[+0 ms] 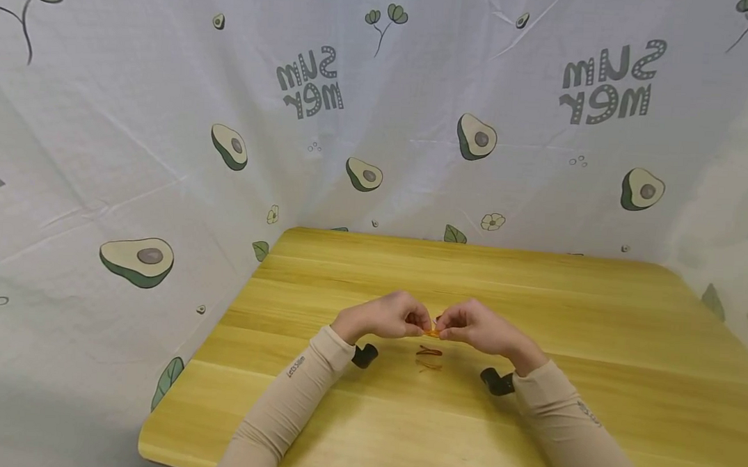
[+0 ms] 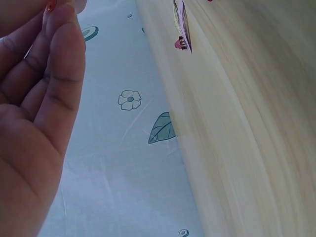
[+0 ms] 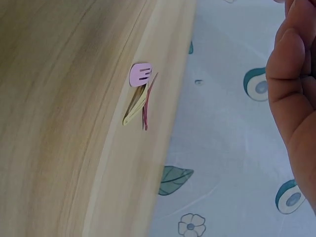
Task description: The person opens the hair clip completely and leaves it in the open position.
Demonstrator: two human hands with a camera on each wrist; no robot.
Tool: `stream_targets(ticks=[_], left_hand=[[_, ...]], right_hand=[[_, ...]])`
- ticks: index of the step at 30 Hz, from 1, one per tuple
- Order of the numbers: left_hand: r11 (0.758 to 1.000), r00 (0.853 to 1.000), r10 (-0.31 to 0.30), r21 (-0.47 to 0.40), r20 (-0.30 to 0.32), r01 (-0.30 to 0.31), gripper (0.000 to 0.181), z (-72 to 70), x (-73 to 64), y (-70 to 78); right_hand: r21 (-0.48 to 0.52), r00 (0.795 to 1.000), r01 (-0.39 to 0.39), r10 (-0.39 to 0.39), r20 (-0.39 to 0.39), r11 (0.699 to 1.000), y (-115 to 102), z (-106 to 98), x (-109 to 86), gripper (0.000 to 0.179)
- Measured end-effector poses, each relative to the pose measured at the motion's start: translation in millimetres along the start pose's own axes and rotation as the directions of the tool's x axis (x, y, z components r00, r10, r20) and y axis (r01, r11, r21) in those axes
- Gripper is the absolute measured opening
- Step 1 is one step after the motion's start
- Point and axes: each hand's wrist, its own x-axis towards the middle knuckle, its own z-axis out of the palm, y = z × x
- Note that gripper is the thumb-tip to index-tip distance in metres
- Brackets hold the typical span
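In the head view my left hand [image 1: 390, 316] and right hand [image 1: 478, 327] meet above the table. Their fingertips pinch a small, thin orange thing [image 1: 431, 333] between them; its exact kind is too small to tell. Just in front lie a reddish-brown thin looped piece [image 1: 430, 351] and an orange-yellow one [image 1: 429, 365]. In the right wrist view a yellow snap hair clip [image 3: 134, 108] with a pink end piece [image 3: 140, 74] lies beside a thin red clip [image 3: 146, 108]. At the left wrist view's top is a slim clip [image 2: 183, 22] with a pink ornament. Fingertips are partly hidden in both wrist views.
A wooden table [image 1: 347, 267] with rounded corners lies under both hands. White cloth [image 1: 418, 89] printed with avocados hangs behind it and at the sides. Black wrist pieces [image 1: 365, 356] show beneath the sleeves.
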Motion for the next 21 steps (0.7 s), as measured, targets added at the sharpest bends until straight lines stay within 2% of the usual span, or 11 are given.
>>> stream_targets(ticks=[9, 16, 21], left_hand=[[0.999, 0.998, 0.049, 0.020, 0.043, -0.050, 0.008, 1.2, 0.0, 1.2], [0.998, 0.995, 0.056, -0.005, 0.079, -0.056, 0.007, 4.2, 0.6, 2.0], [0.996, 0.991, 0.086, 0.001, 0.103, -0.087, 0.006, 9.5, 2.3, 0.9]], right_hand=[[-0.064, 0.998, 0.017, -0.013, 0.058, 0.998, 4.5, -1.1, 0.8, 0.010], [-0.043, 0.991, 0.060, -0.054, 0.125, 0.997, 3.7, 0.1, -0.3, 0.008], [-0.034, 0.982, 0.107, -0.100, 0.162, 0.994, 5.9, 1.9, -0.1, 0.006]])
